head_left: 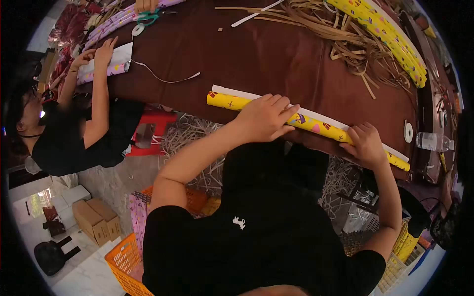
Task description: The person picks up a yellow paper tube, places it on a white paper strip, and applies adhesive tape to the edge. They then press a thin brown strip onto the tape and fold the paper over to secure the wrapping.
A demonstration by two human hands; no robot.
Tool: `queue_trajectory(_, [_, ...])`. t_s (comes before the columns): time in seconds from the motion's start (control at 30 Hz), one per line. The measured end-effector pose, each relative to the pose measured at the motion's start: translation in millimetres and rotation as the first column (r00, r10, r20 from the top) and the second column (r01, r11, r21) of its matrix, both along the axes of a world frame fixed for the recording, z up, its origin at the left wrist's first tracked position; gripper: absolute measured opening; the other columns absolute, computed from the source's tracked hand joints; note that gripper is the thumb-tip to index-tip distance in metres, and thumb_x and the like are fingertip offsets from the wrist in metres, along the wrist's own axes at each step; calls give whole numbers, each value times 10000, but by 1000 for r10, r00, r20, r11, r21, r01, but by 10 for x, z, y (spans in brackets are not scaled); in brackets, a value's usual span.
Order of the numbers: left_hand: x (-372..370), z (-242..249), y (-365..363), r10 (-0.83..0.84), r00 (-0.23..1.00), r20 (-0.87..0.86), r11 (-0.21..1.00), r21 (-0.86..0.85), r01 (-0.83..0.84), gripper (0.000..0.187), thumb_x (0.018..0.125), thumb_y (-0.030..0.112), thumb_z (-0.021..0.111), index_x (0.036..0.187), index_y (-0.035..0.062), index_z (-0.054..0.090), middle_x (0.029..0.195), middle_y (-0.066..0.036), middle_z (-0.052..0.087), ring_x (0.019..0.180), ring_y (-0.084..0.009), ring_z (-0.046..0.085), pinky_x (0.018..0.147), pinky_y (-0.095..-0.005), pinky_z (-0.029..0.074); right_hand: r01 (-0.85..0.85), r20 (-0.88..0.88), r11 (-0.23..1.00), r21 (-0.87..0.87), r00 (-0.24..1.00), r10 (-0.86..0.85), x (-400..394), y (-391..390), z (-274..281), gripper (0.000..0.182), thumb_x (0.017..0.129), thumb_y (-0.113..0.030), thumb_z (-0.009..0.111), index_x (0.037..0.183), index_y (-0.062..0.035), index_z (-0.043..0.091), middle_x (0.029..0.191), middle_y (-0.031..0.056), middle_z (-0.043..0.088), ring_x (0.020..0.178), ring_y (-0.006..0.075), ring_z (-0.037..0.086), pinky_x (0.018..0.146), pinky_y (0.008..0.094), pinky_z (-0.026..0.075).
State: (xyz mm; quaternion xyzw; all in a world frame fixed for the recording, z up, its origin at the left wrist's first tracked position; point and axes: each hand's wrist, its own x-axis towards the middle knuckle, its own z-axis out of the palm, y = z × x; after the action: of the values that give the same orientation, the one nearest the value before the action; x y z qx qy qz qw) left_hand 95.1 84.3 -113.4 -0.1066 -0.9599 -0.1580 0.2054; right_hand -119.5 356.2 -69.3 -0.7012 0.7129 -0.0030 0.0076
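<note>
A yellow patterned paper roll [316, 124] with a white strip along its far side lies slantwise along the near edge of the brown-covered table [266, 59], in front of the person. The left hand [266, 118] grips it near the middle, fingers laid over the top and thumb on the near side; the right hand [366, 143] is closed round it towards its right end in a similar way. Just beyond the right hand stand a white ring of tape [408, 125] and a clear bottle [429, 141]. Farther up the table, a tangle of brown strips [316, 24] lies beside a bundle of yellow rolls [385, 42]. To the left, a co-worker's two hands [103, 53] rest on a lilac patterned sheet [117, 69], and past them another hand [146, 5] is at green-handled scissors [148, 18]
</note>
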Motion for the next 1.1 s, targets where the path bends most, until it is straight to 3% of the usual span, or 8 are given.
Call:
queue_trajectory(0.1, [19,-29,12,-12,1000,18,996,88,10,449,830,234,686,1201,3,583,984,-116,539,859,-272,557,742,-378,481,-48,46,995,85,998,44,-75,-194,193,338,809,-337,706,862,-24,589,756,109,572,723,298,585,695,410,476])
queue_trajectory(0.2, [40,-9,27,-8,1000,11,991,136,7,436,824,218,698,1189,7,585,989,-111,545,839,-263,550,738,-368,471,147,230,942,-301,970,-78,92,-798,205,216,828,-196,710,869,-10,609,818,136,619,760,337,607,667,420,492])
queue_trajectory(0.27, [47,4,41,5,999,-39,995,100,-1,437,823,210,700,1193,6,586,1001,-107,550,834,-257,548,729,-359,468,134,468,935,-330,883,39,258,-1345,217,186,830,-171,702,875,-6,627,857,138,633,784,345,610,687,417,501])
queue_trajectory(0.4, [58,-57,76,43,994,-100,996,80,-35,439,811,215,709,1194,32,597,1060,-126,567,954,-285,582,828,-398,493,42,714,998,-47,701,4,774,-2382,129,270,882,-283,642,949,-22,660,900,157,664,846,344,637,738,424,511])
queue_trajectory(0.63, [111,-127,48,15,993,-118,1000,13,-14,319,804,190,656,1071,15,642,1069,-146,590,1018,-326,579,869,-428,483,-75,552,980,185,833,-41,1112,-3002,-217,232,838,-233,661,968,-41,667,930,167,683,877,338,656,756,422,518])
queue_trajectory(0.83, [150,-146,60,70,989,-128,998,1,-70,313,804,223,666,1039,16,645,1089,-149,578,1008,-315,580,871,-412,478,-186,799,983,0,590,112,1010,-2996,-326,182,795,-104,675,952,-20,637,792,103,687,768,204,662,720,324,517])
queue_trajectory(0.9, [160,-145,68,67,992,-107,998,-2,-67,337,795,248,676,1036,15,642,1089,-151,574,1003,-315,578,874,-409,475,-174,921,984,-25,380,91,1038,-2972,-314,201,784,-52,679,968,-14,607,776,79,680,738,148,636,710,303,506])
queue_trajectory(1.1, [238,21,198,168,984,50,985,28,-170,379,748,237,713,1045,13,637,1046,-131,586,971,-290,572,881,-395,458,-129,969,992,4,247,29,1044,-2990,-400,217,804,45,645,1000,-19,581,810,56,661,758,98,599,713,266,490])
